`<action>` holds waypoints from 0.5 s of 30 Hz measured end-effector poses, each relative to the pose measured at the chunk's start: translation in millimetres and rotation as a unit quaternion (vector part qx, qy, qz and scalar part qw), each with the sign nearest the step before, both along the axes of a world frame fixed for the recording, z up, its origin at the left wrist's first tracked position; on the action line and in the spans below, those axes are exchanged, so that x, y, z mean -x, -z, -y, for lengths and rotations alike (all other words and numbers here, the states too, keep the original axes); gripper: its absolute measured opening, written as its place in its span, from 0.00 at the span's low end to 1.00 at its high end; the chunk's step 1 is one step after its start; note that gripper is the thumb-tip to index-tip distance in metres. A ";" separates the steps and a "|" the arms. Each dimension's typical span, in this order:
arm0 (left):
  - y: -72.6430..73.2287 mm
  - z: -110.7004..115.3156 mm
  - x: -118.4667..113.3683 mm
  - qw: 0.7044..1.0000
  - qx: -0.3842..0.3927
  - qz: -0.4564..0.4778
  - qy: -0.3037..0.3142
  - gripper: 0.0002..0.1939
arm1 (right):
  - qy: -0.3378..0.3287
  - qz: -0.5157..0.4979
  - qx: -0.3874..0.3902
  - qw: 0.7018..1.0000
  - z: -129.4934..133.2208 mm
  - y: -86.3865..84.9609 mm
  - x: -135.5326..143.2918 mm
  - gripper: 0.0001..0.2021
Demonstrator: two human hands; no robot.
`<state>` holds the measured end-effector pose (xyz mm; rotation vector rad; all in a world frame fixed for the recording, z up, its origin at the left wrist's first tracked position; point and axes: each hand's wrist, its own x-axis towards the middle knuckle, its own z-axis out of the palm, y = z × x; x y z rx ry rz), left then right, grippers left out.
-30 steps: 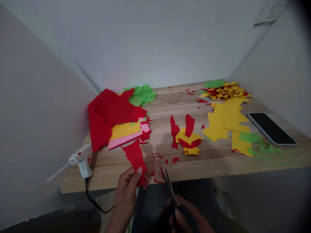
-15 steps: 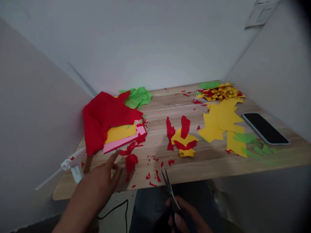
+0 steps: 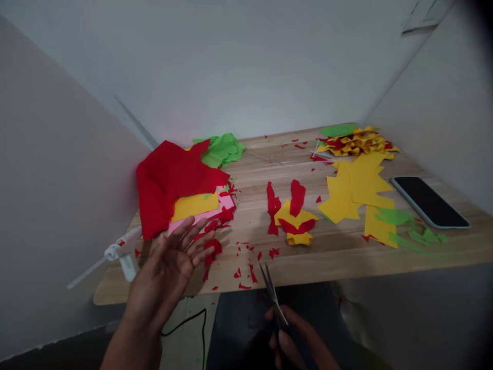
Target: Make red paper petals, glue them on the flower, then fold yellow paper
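Left hand (image 3: 167,267) spread wide near red scraps (image 3: 216,247); right hand (image 3: 298,331) grips scissors (image 3: 276,304) at the tabletop's (image 3: 252,180) near edge.

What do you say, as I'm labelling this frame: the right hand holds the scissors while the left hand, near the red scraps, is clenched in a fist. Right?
Not quite: the left hand is open, its palm showing, as the head view shows. It is near the red scraps, and the right hand does hold the scissors.
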<state>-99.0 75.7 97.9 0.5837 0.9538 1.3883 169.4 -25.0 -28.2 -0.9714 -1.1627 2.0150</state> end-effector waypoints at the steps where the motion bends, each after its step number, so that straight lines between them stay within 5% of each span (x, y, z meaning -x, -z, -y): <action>1: 0.1 -0.2 1.4 1.000 0.005 -0.003 -0.012 0.18 | 0.001 -0.005 0.004 1.000 0.4 1.9 1.4 0.21; 7: -11.9 2.1 -1.0 0.998 -0.034 0.045 -0.015 0.22 | -0.002 -0.061 0.032 0.998 0.6 9.3 10.9 0.24; 12: -16.3 9.0 -16.1 0.994 -0.064 0.088 0.023 0.28 | 0.027 -0.041 0.039 0.998 -2.9 -15.9 8.2 0.22; 15: -15.9 10.9 -25.5 0.996 -0.050 0.072 0.016 0.26 | 0.102 -0.059 0.006 0.993 -7.1 -33.6 4.3 0.23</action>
